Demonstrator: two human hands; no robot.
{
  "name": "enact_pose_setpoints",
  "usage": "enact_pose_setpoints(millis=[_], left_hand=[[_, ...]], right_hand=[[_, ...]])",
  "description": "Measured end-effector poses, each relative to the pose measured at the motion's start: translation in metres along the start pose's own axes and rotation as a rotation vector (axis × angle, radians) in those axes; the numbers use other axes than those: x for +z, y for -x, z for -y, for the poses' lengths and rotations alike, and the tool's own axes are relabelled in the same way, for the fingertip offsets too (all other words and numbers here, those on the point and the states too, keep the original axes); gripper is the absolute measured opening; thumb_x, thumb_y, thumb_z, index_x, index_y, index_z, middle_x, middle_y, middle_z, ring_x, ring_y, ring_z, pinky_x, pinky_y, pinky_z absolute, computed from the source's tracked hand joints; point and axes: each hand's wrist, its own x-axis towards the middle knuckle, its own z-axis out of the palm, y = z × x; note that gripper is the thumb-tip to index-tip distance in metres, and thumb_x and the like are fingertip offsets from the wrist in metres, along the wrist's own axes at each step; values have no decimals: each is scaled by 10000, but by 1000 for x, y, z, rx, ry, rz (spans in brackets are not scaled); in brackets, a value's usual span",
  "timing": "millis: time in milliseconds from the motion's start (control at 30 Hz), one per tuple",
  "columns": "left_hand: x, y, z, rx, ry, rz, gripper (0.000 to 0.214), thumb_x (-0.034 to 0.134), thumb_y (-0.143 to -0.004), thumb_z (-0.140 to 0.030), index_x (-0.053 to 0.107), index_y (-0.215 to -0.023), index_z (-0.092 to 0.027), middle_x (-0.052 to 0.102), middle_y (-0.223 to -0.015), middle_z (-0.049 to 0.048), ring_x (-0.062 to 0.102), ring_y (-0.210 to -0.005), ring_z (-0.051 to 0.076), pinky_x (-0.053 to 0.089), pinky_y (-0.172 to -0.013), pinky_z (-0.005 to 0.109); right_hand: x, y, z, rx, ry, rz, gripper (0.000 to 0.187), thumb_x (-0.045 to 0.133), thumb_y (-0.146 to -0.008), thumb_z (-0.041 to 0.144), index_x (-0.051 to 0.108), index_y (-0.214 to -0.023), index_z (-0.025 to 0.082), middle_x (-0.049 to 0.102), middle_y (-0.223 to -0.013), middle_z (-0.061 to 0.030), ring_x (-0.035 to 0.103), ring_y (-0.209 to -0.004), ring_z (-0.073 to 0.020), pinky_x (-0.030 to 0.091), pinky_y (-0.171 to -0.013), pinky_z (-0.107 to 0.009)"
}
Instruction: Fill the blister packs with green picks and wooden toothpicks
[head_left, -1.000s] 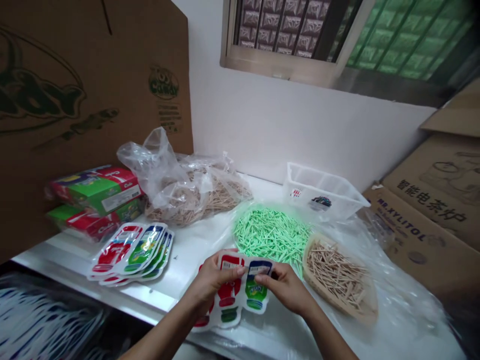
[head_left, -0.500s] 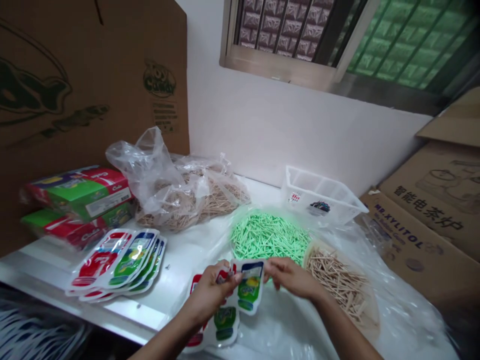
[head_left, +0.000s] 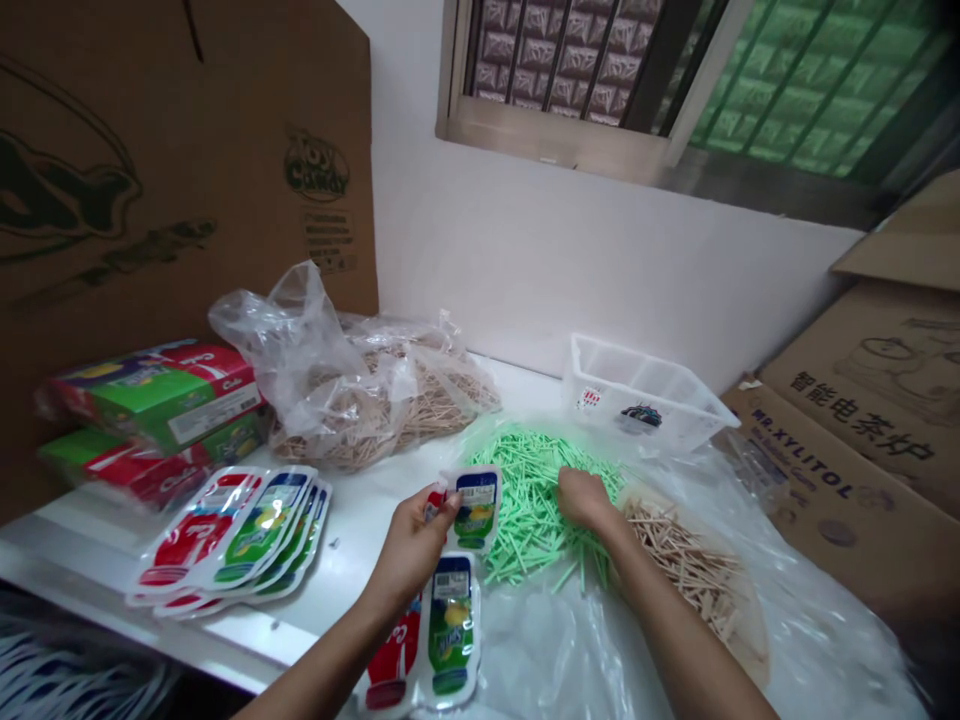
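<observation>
Midway, I'd judge. My left hand (head_left: 420,535) has a firm pinch grip, thumb over the front of a red-and-green pack (head_left: 477,505), held up at the near edge of the green sticks (head_left: 517,490). My right hand (head_left: 583,497) is down in those sticks; fingertips buried, so can't tell how far that grip is spread or whether it has any. Another pack (head_left: 452,630) lies on the surface (head_left: 360,520) just below the held one. Stack of packs (head_left: 225,530) at left; finished or waiting, can't tell. Loose green sticks remain plentiful. Brown sticks (head_left: 682,560) sit in a shallow tray beside my right forearm, untouched.

Versus half a second ago: my right hand was at the held pack's right edge, now it's off it and in the heap. Held pack is higher, uncovering more of the lower one. Stack looks unchanged.
</observation>
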Motion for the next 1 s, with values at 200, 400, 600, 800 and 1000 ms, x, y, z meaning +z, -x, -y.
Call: enact_pose_setpoints(millis=[200, 400, 600, 800, 1000], left_hand=[[17, -32, 1, 226, -127, -46, 270, 560, -776, -409, 618, -659, -172, 535, -508, -29, 490, -557, 150, 390, -580, 227], [65, -61, 3, 426, -199, -19, 262, 495, -827, -334, 685, -939, -192, 650, -723, 22, 555, -735, 208, 414, -716, 270], [122, -74, 34, 475, -299, 49, 371, 464, -788, -152, 647, -1103, -221, 674, -1006, 69, 575, -922, 235, 412, -875, 359], [132, -68, 33, 429, -138, 48, 365, 488, -807, -185, 616, -1146, -225, 659, -1095, 74, 561, -1040, 244, 380, -945, 377], [121, -76, 24, 296, 181, -222, 251, 548, -804, -401, 648, -875, -182, 643, -703, 3, 567, -680, 156, 430, -692, 256]], right_hand=[[-10, 15, -24, -75, -23, -112, 319, 308, -932, 300, 573, -979, 128, 675, -962, -164, 621, -921, -262, 360, -801, -359], [-21, 35, -23, -242, -44, -206, 284, 317, -943, 281, 570, -916, 155, 662, -916, -125, 594, -899, -223, 326, -801, -308], [-22, 43, -3, -461, -128, -245, 202, 474, -790, 142, 613, -935, 118, 633, -990, -170, 529, -986, -277, 297, -867, -372], [-10, 34, -12, -430, -328, -213, 167, 456, -782, 134, 593, -877, 137, 655, -829, -120, 589, -780, -224, 384, -694, -304], [-5, 39, -21, -388, -1037, -177, 322, 260, -935, 424, 455, -806, 203, 523, -682, 17, 533, -626, -131, 448, -651, -274]])
